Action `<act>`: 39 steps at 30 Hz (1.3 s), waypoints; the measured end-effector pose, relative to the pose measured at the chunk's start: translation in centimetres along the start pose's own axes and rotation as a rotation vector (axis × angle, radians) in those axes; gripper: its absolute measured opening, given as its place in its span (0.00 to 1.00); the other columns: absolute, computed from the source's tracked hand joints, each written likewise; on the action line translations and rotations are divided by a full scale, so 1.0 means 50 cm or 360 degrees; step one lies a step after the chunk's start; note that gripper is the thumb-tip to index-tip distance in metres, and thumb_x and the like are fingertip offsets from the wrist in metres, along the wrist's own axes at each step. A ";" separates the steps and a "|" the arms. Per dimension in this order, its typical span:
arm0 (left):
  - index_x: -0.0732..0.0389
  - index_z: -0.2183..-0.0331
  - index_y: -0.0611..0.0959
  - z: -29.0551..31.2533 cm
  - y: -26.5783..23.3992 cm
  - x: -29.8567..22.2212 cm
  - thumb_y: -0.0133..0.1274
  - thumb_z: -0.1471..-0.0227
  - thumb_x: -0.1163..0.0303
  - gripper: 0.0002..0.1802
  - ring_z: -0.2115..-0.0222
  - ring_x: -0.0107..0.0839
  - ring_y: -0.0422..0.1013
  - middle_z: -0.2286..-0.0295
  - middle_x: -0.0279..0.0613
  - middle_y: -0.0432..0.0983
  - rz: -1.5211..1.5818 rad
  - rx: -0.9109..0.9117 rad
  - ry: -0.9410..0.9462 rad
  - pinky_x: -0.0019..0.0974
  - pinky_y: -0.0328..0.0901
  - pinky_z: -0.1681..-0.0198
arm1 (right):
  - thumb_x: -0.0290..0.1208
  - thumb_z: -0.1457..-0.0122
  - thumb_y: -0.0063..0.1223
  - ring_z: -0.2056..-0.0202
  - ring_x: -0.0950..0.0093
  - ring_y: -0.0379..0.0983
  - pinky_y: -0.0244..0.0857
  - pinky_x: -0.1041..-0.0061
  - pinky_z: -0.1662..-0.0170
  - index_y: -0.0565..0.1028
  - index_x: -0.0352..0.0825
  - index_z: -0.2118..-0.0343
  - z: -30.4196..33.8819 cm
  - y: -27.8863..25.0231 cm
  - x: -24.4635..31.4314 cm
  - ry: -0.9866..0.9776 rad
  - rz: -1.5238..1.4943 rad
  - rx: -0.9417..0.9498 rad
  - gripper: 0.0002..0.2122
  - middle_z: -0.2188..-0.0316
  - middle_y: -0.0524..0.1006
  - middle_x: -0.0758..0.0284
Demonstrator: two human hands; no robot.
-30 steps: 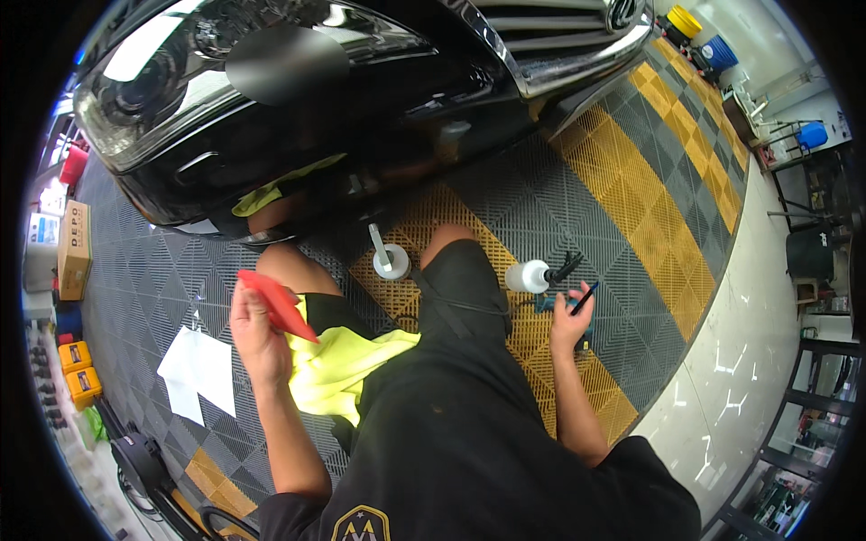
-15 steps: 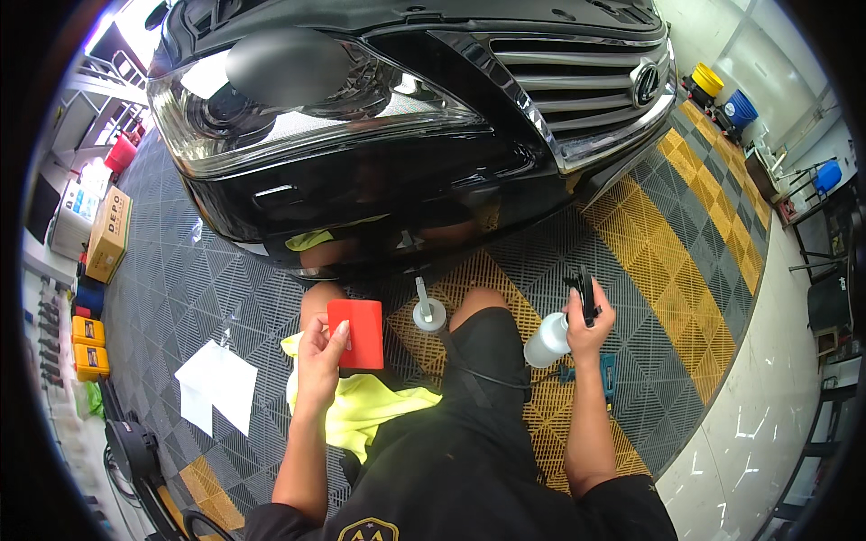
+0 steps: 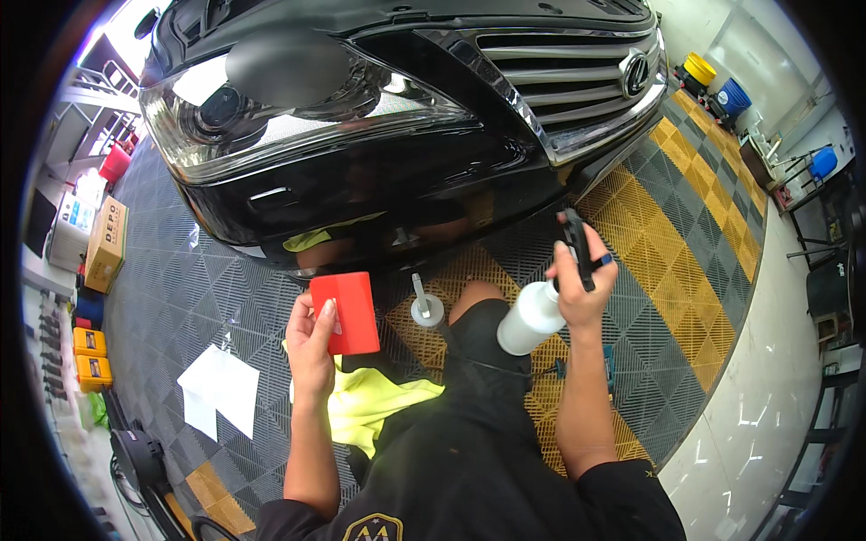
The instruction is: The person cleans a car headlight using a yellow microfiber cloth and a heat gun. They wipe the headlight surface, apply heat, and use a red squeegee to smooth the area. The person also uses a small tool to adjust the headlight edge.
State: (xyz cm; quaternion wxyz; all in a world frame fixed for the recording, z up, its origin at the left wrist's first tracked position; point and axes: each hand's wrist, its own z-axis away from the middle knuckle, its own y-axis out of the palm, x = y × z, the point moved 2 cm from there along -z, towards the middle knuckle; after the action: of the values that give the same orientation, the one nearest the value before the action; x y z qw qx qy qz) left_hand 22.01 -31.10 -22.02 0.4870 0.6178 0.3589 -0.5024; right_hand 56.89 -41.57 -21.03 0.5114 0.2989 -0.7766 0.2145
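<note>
In my left hand (image 3: 313, 347) is a flat red squeegee card (image 3: 346, 311), pinched between thumb and fingers and held up before the bumper. My right hand (image 3: 582, 275) is wrapped round the black trigger head of a white spray bottle (image 3: 530, 320), which tilts with its base toward my knee. Both hands are apart from the glossy black car bumper (image 3: 361, 194) and the headlight (image 3: 397, 108) above it. A bright yellow-green cloth (image 3: 379, 406) drapes over my left leg. Between my knees stands a small white round-based object with an upright handle (image 3: 426, 309).
White sheets (image 3: 221, 392) lie on the grey and yellow grid floor tiles (image 3: 649, 230) at left. A blue-green tool (image 3: 606, 365) is on the floor beside my right forearm. A cardboard box (image 3: 106, 243) and yellow cases (image 3: 92, 356) line the left; buckets (image 3: 732, 97) stand far right.
My right hand has risen with the spray bottle, whose trigger head is now nearer the bumper. My left hand has lifted the red card slightly and moved it a little left.
</note>
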 end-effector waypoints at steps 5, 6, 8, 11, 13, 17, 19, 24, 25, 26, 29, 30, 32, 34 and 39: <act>0.62 0.58 0.76 -0.091 0.034 -0.113 0.51 0.31 0.67 0.09 0.71 0.13 0.64 0.70 0.28 0.72 -0.0670 -0.0078 0.0466 0.23 0.62 0.66 | 0.26 0.35 0.55 0.76 0.84 0.72 0.67 0.81 0.71 0.76 0.25 0.46 0.062 -0.137 -0.158 0.0076 0.0443 -0.0308 0.17 0.75 0.76 0.72; 0.64 0.56 0.77 -0.126 0.053 -0.144 0.51 0.31 0.67 0.10 0.70 0.15 0.65 0.68 0.29 0.73 -0.0930 -0.0101 0.0658 0.23 0.63 0.65 | 0.27 0.34 0.55 0.75 0.84 0.71 0.67 0.81 0.69 0.76 0.25 0.47 0.080 -0.166 -0.202 0.0115 0.0513 -0.0318 0.15 0.74 0.76 0.73; 0.66 0.56 0.77 -0.190 0.118 -0.204 0.52 0.32 0.65 0.13 0.71 0.20 0.74 0.70 0.39 0.79 -0.1183 -0.0139 0.0937 0.30 0.68 0.67 | 0.29 0.33 0.56 0.64 0.78 0.77 0.70 0.76 0.57 0.75 0.25 0.44 0.120 -0.198 -0.287 0.0282 0.0626 -0.0318 0.17 0.64 0.80 0.65; 0.65 0.53 0.75 -0.296 0.181 -0.228 0.53 0.32 0.63 0.15 0.73 0.29 0.77 0.74 0.45 0.80 -0.1486 -0.0081 0.0994 0.36 0.70 0.68 | 0.31 0.35 0.59 0.47 0.62 0.78 0.67 0.68 0.43 0.74 0.24 0.42 0.142 -0.190 -0.377 0.0439 0.0697 -0.0271 0.22 0.49 0.81 0.50; 0.67 0.53 0.74 -0.339 0.235 -0.215 0.52 0.33 0.62 0.17 0.68 0.54 0.79 0.70 0.61 0.81 -0.1754 -0.0006 0.1088 0.49 0.71 0.64 | 0.31 0.35 0.60 0.48 0.62 0.79 0.68 0.68 0.44 0.74 0.24 0.43 0.163 -0.201 -0.423 0.0544 0.0834 -0.0317 0.22 0.50 0.81 0.51; 0.67 0.54 0.73 -0.334 0.338 -0.167 0.52 0.34 0.62 0.17 0.66 0.66 0.77 0.68 0.68 0.80 -0.1902 0.0162 0.0890 0.56 0.70 0.63 | 0.33 0.35 0.60 0.50 0.64 0.80 0.69 0.68 0.46 0.75 0.25 0.43 0.198 -0.204 -0.465 0.0679 0.0843 -0.0349 0.21 0.52 0.82 0.53; 0.67 0.56 0.71 -0.319 0.374 -0.134 0.51 0.34 0.66 0.14 0.70 0.66 0.77 0.73 0.66 0.79 -0.1952 0.0197 0.1059 0.59 0.69 0.67 | 0.34 0.34 0.59 0.54 0.66 0.81 0.69 0.68 0.49 0.75 0.26 0.45 0.206 -0.200 -0.475 0.0706 0.0850 -0.0329 0.20 0.56 0.83 0.55; 0.64 0.55 0.72 -0.273 0.372 -0.118 0.51 0.34 0.65 0.14 0.74 0.64 0.78 0.74 0.62 0.80 -0.1810 0.0131 0.1066 0.55 0.72 0.71 | 0.34 0.33 0.58 0.60 0.68 0.80 0.69 0.69 0.54 0.77 0.26 0.49 0.205 -0.233 -0.495 0.0718 0.0786 -0.0327 0.17 0.62 0.83 0.59; 0.62 0.54 0.72 -0.275 0.346 -0.128 0.52 0.34 0.63 0.14 0.73 0.62 0.79 0.72 0.60 0.81 -0.1723 0.0028 0.1094 0.51 0.73 0.72 | 0.34 0.33 0.58 0.61 0.68 0.79 0.69 0.69 0.55 0.77 0.26 0.49 0.201 -0.232 -0.501 0.0658 0.0797 -0.0336 0.16 0.63 0.83 0.60; 0.62 0.54 0.72 -0.284 0.321 -0.135 0.51 0.33 0.64 0.13 0.72 0.59 0.80 0.71 0.59 0.82 -0.1689 -0.0123 0.1055 0.48 0.72 0.72 | 0.34 0.33 0.58 0.62 0.69 0.79 0.69 0.70 0.55 0.77 0.26 0.49 0.204 -0.231 -0.504 0.0608 0.0818 -0.0341 0.16 0.64 0.83 0.60; 0.62 0.54 0.72 -0.315 0.306 -0.153 0.51 0.33 0.63 0.13 0.73 0.60 0.79 0.72 0.58 0.81 -0.1827 -0.0194 0.1207 0.50 0.72 0.72 | 0.34 0.33 0.58 0.64 0.72 0.78 0.68 0.71 0.57 0.77 0.26 0.51 0.197 -0.228 -0.512 0.0668 0.0758 -0.0362 0.15 0.65 0.83 0.62; 0.62 0.54 0.72 -0.325 0.309 -0.145 0.51 0.33 0.63 0.13 0.73 0.60 0.79 0.73 0.58 0.81 -0.1927 -0.0160 0.1271 0.51 0.72 0.73 | 0.34 0.33 0.58 0.64 0.72 0.78 0.68 0.71 0.57 0.77 0.26 0.51 0.200 -0.226 -0.510 0.0686 0.0737 -0.0368 0.15 0.65 0.83 0.62; 0.62 0.55 0.71 -0.329 0.334 -0.130 0.51 0.33 0.64 0.13 0.74 0.61 0.77 0.76 0.58 0.80 -0.2056 -0.0074 0.1391 0.55 0.71 0.74 | 0.35 0.32 0.57 0.64 0.73 0.77 0.68 0.71 0.57 0.77 0.27 0.51 0.200 -0.225 -0.512 0.0701 0.0680 -0.0371 0.15 0.65 0.82 0.64; 0.61 0.56 0.70 -0.330 0.360 -0.122 0.51 0.34 0.65 0.11 0.76 0.61 0.77 0.78 0.57 0.79 -0.2106 0.0047 0.1379 0.55 0.70 0.75 | 0.35 0.32 0.57 0.63 0.73 0.77 0.68 0.71 0.57 0.77 0.27 0.51 0.204 -0.234 -0.512 0.0739 0.0713 -0.0365 0.15 0.65 0.82 0.64; 0.62 0.56 0.70 -0.318 0.393 -0.111 0.52 0.35 0.67 0.11 0.76 0.60 0.77 0.77 0.59 0.79 -0.2153 0.0236 0.1216 0.55 0.70 0.76 | 0.36 0.32 0.57 0.63 0.73 0.76 0.68 0.71 0.56 0.77 0.27 0.50 0.212 -0.238 -0.514 0.0672 0.0699 -0.0374 0.16 0.64 0.81 0.64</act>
State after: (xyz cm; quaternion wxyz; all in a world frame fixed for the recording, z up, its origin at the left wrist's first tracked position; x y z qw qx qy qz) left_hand 43.34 -20.80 -11.57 -0.1252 0.4259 0.7659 -0.4651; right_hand 65.61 -50.72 -48.50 0.6336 0.0121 -0.7188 0.2859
